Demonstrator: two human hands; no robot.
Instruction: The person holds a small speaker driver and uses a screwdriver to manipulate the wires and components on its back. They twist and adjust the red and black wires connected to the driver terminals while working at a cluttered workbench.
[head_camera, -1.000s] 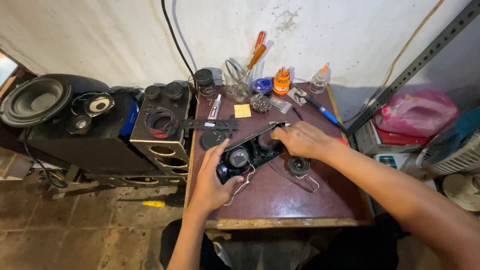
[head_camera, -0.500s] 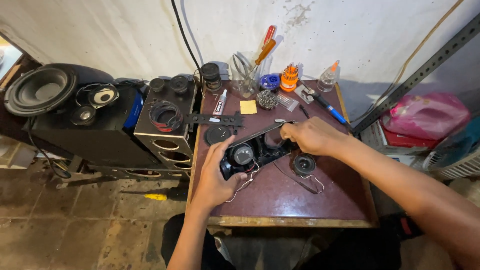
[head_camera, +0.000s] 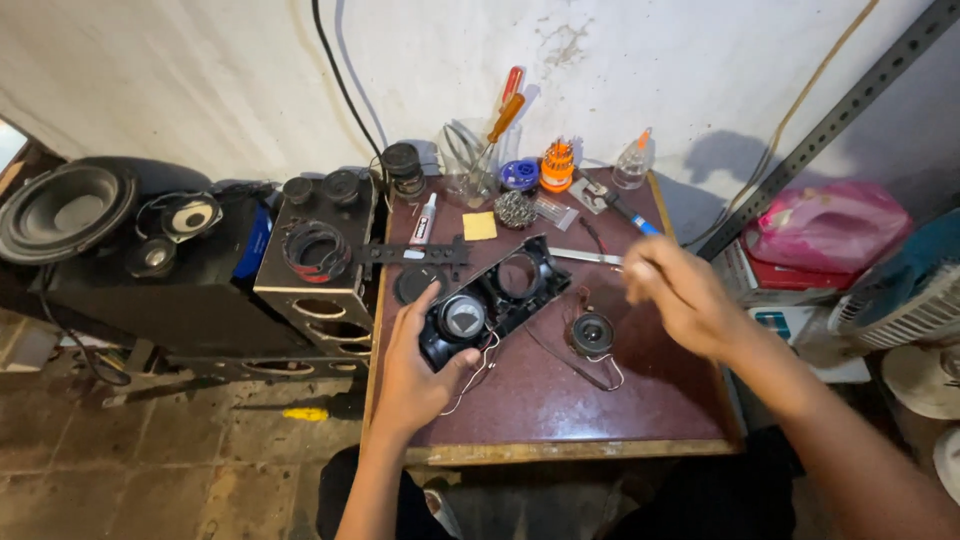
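The speaker housing (head_camera: 495, 300) is black with a grey cone, the table (head_camera: 560, 400) dark maroon, the sticky note (head_camera: 479, 226) yellow, the screwdriver handles (head_camera: 507, 103) orange-red, and the bag (head_camera: 825, 225) pink.

Two bare hands over the work

The left hand (head_camera: 415, 365) is extended forward with fingers curled and thumb raised in a grip; the right hand (head_camera: 682, 297) is held apart, lifted, fingers loosely bent and blurred, with the forearm stretched in from the lower right.
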